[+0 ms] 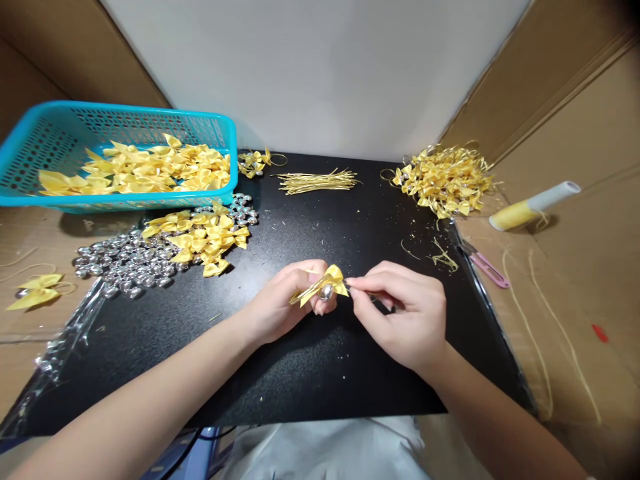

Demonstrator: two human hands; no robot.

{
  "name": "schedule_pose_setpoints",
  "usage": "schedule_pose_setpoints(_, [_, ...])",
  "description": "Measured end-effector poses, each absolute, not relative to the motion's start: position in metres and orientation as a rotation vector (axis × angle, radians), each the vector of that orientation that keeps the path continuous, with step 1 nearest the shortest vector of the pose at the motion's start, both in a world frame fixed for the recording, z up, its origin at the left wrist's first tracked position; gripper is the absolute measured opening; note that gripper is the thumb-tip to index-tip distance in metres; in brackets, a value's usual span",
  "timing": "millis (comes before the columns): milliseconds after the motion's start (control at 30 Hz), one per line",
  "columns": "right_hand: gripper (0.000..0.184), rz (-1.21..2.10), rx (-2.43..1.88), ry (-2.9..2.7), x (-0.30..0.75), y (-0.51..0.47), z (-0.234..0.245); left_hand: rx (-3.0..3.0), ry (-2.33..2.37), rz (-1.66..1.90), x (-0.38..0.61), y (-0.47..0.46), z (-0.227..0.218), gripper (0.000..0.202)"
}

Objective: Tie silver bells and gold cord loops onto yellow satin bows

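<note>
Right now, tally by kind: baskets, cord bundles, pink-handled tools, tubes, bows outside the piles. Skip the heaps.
Turquoise basket: 1
Gold cord bundle: 1
Pink-handled tool: 1
Tube: 1
Bows outside the piles: 2 (held bow in the left hand, lone bow at far left)
Total: 6

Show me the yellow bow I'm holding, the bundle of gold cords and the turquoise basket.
Held yellow bow [336, 273]: head view, on its upper loop.
Gold cord bundle [318, 181]: head view, on its middle.
Turquoise basket [120, 202]: head view, on its front rim.
</note>
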State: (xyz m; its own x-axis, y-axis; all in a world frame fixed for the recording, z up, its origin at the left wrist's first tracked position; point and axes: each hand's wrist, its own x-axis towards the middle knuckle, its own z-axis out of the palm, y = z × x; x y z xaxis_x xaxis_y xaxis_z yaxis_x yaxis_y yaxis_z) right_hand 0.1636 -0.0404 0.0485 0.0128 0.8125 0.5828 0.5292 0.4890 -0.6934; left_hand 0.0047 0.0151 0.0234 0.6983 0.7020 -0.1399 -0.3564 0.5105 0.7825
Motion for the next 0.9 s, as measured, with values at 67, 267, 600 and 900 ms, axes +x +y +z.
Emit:
schedule_pose_setpoints(67, [0.020, 0.327, -1.178, -1.650, 0.1638, -0.0405, 0.0483, 0.802, 0.477, 0.664, 0.0044, 0.0153, 0.0227, 0.029])
schedule_pose_setpoints(267, [0.021, 0.399, -1.185, -1.614, 0.1631, -0.0403, 0.0484, 0.818, 0.482, 0.666, 0.0048, 0.0150, 0.0226, 0.030])
schedule_pose_setpoints(600, [0.018, 0.620, -1.190, -1.500, 0.1616, -0.0414, 0.0437, 0.842, 0.494, 0.645, 0.0049, 0.0145, 0.0219, 0.031])
schedule_pose_setpoints(900, [0.018, 0.632, -1.168, -1.465, 0.1591, -0.0432, 0.0431, 0.820, 0.476, 0.644, 0.0052, 0.0144, 0.0189, 0.030])
